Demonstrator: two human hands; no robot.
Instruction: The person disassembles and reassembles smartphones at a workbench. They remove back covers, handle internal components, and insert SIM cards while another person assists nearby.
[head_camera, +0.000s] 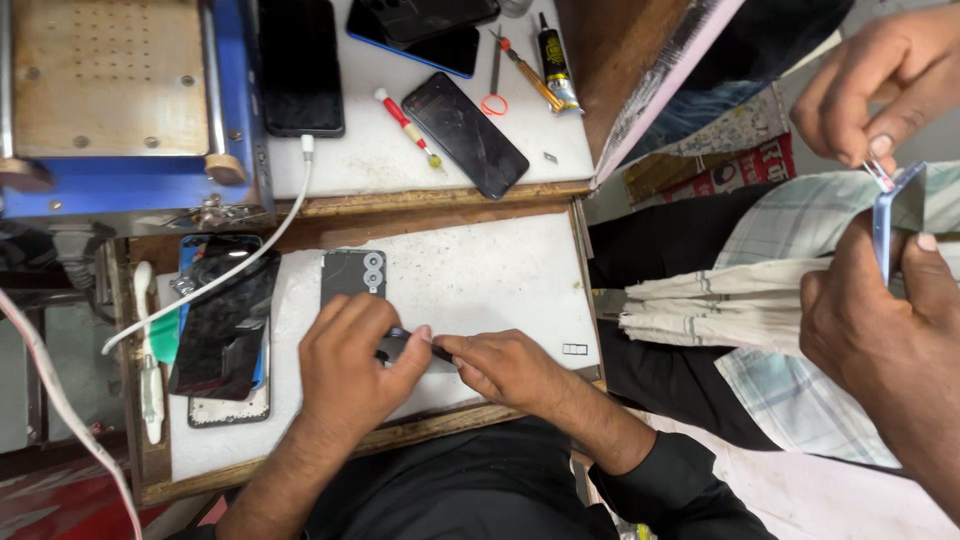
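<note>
Item 1: dark phone (352, 277), long axis near-to-far, just far of my left hand (352, 362), which with my right hand (500, 365) pinches a small dark tool (400, 345) over the white mat (480, 275).

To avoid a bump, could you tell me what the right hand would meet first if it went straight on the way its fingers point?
The right hand would first meet the small dark piece pinched by the left hand; it may already touch it.
</note>
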